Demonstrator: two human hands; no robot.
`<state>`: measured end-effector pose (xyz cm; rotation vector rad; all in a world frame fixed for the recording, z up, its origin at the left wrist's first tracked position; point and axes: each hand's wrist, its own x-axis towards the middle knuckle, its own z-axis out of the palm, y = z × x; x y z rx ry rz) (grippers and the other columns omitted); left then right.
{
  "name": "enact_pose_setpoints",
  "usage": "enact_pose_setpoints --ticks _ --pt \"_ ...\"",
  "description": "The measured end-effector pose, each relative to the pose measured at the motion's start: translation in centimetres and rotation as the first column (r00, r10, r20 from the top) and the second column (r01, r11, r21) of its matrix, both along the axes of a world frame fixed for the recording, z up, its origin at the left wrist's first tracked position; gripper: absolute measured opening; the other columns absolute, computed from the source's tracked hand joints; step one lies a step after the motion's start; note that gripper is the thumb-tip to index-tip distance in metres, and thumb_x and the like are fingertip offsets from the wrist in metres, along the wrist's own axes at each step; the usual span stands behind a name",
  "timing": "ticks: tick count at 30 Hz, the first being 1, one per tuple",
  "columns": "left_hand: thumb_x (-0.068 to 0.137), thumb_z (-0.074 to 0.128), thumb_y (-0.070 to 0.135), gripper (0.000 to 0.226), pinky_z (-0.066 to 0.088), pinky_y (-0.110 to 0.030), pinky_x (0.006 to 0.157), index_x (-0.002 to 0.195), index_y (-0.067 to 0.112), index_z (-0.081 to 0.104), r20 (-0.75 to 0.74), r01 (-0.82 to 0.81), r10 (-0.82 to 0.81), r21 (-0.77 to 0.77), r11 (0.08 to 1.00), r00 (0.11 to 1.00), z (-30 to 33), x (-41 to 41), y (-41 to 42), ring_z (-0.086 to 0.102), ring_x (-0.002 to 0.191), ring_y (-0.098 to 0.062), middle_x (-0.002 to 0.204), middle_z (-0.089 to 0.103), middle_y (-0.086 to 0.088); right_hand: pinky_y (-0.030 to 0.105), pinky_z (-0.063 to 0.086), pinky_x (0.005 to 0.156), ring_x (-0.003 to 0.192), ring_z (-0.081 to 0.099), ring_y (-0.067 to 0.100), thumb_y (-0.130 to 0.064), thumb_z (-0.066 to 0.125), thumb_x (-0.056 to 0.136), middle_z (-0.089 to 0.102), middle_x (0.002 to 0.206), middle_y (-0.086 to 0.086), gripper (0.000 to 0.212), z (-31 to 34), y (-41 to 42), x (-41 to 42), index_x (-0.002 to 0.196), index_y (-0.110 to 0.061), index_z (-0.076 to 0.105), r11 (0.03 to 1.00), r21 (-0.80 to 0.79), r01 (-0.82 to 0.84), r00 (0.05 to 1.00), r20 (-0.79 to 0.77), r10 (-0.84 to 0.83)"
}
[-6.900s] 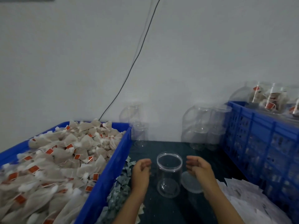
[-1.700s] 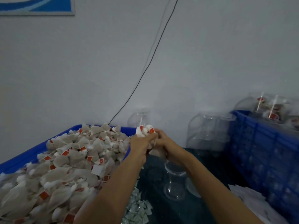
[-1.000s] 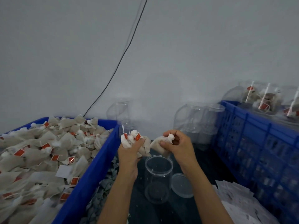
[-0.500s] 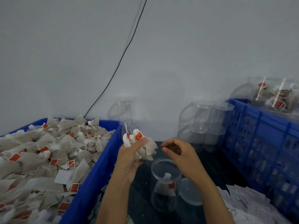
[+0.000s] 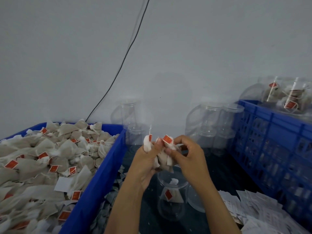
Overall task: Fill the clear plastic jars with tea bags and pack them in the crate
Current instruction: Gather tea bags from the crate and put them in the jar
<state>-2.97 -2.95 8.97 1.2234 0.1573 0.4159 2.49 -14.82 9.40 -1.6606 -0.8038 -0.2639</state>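
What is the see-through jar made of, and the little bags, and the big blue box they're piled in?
The jar looks like clear, shiny plastic: you see the tea bag inside through its wall. The tea bags in the left hand seem thin, matte mesh or paper, since they crumple. The blue box looks like smooth, hard plastic.

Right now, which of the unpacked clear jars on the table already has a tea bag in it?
The open jar directly below the hands, with one red-tagged tea bag inside. The jars stacked by the wall look empty.

Both hands raised together; left hand (image 5: pixel 146 163) (fist-like), right hand (image 5: pixel 189 157) pinching
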Motion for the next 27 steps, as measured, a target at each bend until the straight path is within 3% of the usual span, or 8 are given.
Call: enact_pose_setpoints --ticks 4,8,14,18,19,21,23,27 --pt "0.075 0.074 0.025 0.032 0.061 -0.039 0.070 0.102 0.014 0.063 -0.021 -0.127 0.125 -0.093 0.988 0.992 -0.2 0.4 0.3 0.071 0.087 -0.024 0.093 0.072 -0.008 0.022 0.056 0.061 0.069 0.063 0.016 -0.011 0.068 0.086 0.065 0.078 0.005 0.009 0.0 -0.3 0.4 0.081 -0.009 0.061 0.980 0.186 0.074 0.985 -0.166 -0.043" --pt "0.083 0.070 0.016 0.022 0.057 -0.035 0.059 0.102 0.017 0.059 -0.039 -0.250 0.248 -0.211 0.945 0.968 -0.5 0.5 1.1 0.068 0.087 -0.021 0.098 0.067 -0.007 0.016 0.051 0.057 0.064 0.061 0.004 -0.010 0.069 0.085 0.064 0.074 0.001 0.008 -0.1 -0.8 0.9 0.083 -0.007 0.061 0.984 0.161 0.075 0.981 -0.191 -0.043" --pt "0.084 0.069 0.014 0.019 0.052 -0.036 0.059 0.092 0.023 0.054 -0.025 -0.288 0.295 -0.297 0.910 0.955 -0.5 -0.2 3.0 0.064 0.087 -0.019 0.096 0.061 -0.005 0.025 0.054 0.071 0.080 0.062 0.017 -0.018 0.071 0.084 0.064 0.086 0.001 0.012 0.1 -1.7 1.0 0.083 -0.011 0.061 0.952 -0.305 0.031 0.995 -0.079 -0.057" --pt "0.085 0.068 0.017 0.023 0.055 -0.037 0.058 0.104 0.019 0.055 0.004 -0.256 0.266 -0.259 0.931 0.964 -0.3 -0.5 3.2 0.065 0.085 -0.019 0.095 0.062 -0.006 0.035 0.032 0.097 0.110 0.043 0.016 -0.037 0.068 0.084 0.052 0.112 -0.007 0.022 0.2 -1.8 0.3 0.103 -0.028 0.063 0.622 -0.753 0.216 0.974 0.213 -0.080" --pt "0.085 0.068 0.017 0.032 0.056 -0.038 0.061 0.113 0.020 0.053 0.015 -0.236 0.247 -0.241 0.941 0.969 -0.3 -0.6 3.0 0.066 0.086 -0.019 0.097 0.063 -0.007 0.036 0.029 0.100 0.113 0.040 0.015 -0.037 0.068 0.084 0.049 0.116 -0.008 0.027 0.2 -1.9 0.2 0.110 -0.031 0.060 0.621 -0.753 0.218 0.973 0.221 -0.073" --pt "0.082 0.070 0.021 0.048 0.057 -0.040 0.068 0.125 0.020 0.050 0.018 -0.194 0.201 -0.200 0.961 0.979 -0.1 -0.6 2.5 0.065 0.091 -0.021 0.102 0.063 -0.007 0.029 0.035 0.100 0.109 0.045 0.005 -0.034 0.066 0.088 0.052 0.115 -0.010 0.026 0.7 -2.0 0.0 0.112 -0.031 0.057 0.785 -0.607 0.121 0.988 0.146 -0.040" --pt "0.070 0.074 0.028 0.051 0.058 -0.039 0.070 0.116 0.015 0.058 0.010 -0.154 0.157 -0.137 0.979 0.988 0.1 -0.6 1.9 0.067 0.090 -0.021 0.099 0.067 -0.007 0.013 0.044 0.084 0.093 0.053 -0.004 -0.032 0.064 0.089 0.058 0.105 -0.012 0.018 1.1 -1.8 -0.4 0.107 -0.029 0.060 0.931 -0.364 -0.008 0.998 0.055 0.030" --pt "0.062 0.073 0.041 0.052 0.059 -0.033 0.072 0.104 0.012 0.065 0.013 -0.067 0.067 0.005 0.998 0.998 0.1 -0.4 0.4 0.072 0.086 -0.020 0.094 0.074 -0.008 0.010 0.046 0.075 0.088 0.056 -0.003 -0.039 0.066 0.085 0.060 0.102 -0.014 0.026 1.2 -0.8 -1.2 0.109 -0.032 0.059 0.962 -0.245 -0.122 0.991 0.014 0.130"
